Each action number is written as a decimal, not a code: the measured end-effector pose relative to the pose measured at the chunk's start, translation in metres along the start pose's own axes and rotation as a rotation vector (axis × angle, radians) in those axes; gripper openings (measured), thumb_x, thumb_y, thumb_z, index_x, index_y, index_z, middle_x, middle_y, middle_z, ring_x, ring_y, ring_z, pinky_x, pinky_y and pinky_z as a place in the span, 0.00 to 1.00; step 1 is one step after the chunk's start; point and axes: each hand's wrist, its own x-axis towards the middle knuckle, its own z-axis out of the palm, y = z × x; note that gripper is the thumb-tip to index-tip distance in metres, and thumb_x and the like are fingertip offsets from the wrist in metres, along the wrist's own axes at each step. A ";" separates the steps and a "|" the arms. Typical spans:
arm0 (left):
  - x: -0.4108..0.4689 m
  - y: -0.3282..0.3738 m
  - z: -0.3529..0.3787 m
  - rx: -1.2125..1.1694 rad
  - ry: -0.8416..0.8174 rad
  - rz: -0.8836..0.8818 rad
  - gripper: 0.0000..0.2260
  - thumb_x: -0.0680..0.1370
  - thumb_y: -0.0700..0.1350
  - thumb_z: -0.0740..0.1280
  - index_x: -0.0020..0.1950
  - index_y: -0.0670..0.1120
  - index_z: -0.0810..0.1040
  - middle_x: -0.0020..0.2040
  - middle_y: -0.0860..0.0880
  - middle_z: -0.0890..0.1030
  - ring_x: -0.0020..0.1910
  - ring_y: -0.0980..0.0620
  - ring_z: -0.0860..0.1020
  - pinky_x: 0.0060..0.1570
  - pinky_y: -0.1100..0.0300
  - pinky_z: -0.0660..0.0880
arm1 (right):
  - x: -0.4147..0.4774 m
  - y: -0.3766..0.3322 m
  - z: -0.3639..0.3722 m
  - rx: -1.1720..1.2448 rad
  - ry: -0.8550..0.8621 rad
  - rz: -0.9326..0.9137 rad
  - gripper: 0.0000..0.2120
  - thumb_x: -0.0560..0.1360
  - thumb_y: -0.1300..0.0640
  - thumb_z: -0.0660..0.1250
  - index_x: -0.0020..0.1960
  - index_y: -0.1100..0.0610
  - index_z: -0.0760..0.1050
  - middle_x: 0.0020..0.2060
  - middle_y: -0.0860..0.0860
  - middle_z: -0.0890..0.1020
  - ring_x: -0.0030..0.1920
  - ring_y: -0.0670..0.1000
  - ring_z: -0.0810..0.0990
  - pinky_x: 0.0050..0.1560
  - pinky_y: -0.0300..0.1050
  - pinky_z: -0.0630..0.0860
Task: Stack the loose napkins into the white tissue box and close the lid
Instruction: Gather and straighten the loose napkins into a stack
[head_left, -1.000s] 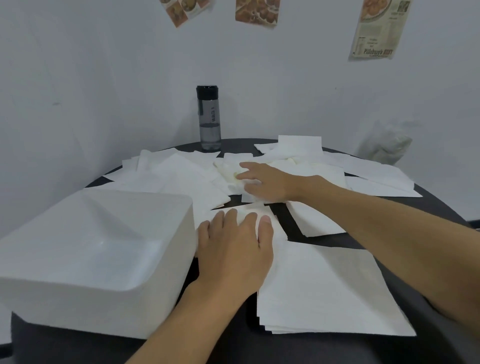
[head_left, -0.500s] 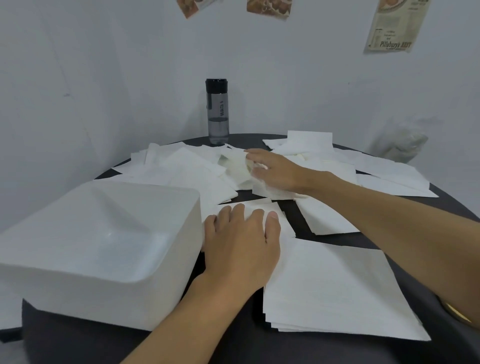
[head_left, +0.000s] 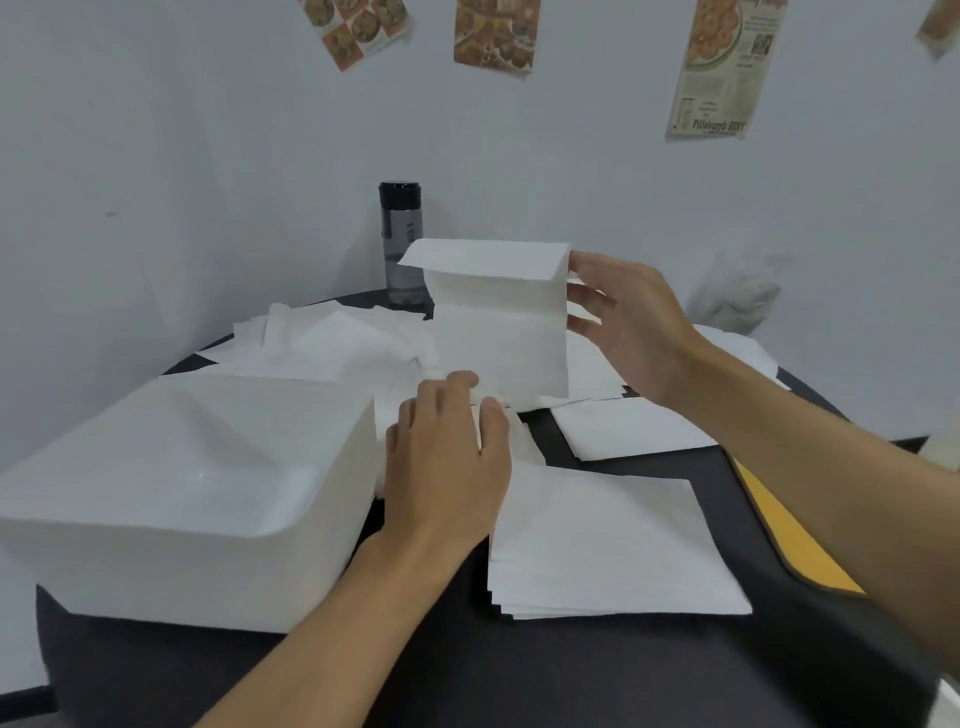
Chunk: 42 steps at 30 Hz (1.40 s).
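Observation:
The white tissue box (head_left: 182, 499) sits at the near left of the dark round table, its top side smooth and dished. My right hand (head_left: 631, 327) holds a white napkin (head_left: 498, 322) up by its right edge, above the table's middle; the napkin's top edge folds over. My left hand (head_left: 447, 457) lies flat, fingers straight, on napkins beside the box's right wall. A neat stack of napkins (head_left: 608, 545) lies just right of that hand. Several loose napkins (head_left: 332, 343) are scattered behind the box.
A dark water bottle (head_left: 401, 241) stands at the table's far edge against the wall. More napkins (head_left: 628, 428) lie under my right forearm. A yellow and brown flat thing (head_left: 789, 540) shows at the right. Paper clippings hang on the wall.
My right hand has lifted a napkin off the pile at the table's middle and now holds it upright in the air. My left hand stayed pressed on the napkins.

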 end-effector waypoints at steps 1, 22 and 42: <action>0.000 0.001 -0.002 -0.078 0.046 0.004 0.15 0.83 0.49 0.55 0.68 0.49 0.72 0.64 0.51 0.74 0.63 0.50 0.72 0.64 0.53 0.68 | -0.007 -0.002 -0.003 0.026 0.035 0.001 0.16 0.81 0.65 0.56 0.54 0.59 0.83 0.55 0.50 0.85 0.53 0.50 0.82 0.64 0.54 0.75; 0.001 0.029 -0.023 -0.983 -0.057 -0.205 0.04 0.80 0.40 0.68 0.53 0.47 0.81 0.42 0.50 0.87 0.41 0.54 0.85 0.38 0.65 0.78 | -0.089 0.018 -0.028 0.163 0.267 0.094 0.09 0.80 0.63 0.64 0.56 0.64 0.81 0.53 0.59 0.85 0.53 0.58 0.84 0.59 0.56 0.78; 0.003 0.021 -0.016 -0.933 -0.038 -0.210 0.08 0.82 0.37 0.65 0.52 0.47 0.82 0.44 0.49 0.87 0.44 0.51 0.84 0.46 0.57 0.79 | -0.096 0.020 -0.023 -0.027 0.359 0.062 0.09 0.77 0.68 0.66 0.51 0.57 0.81 0.52 0.56 0.85 0.47 0.56 0.83 0.56 0.66 0.77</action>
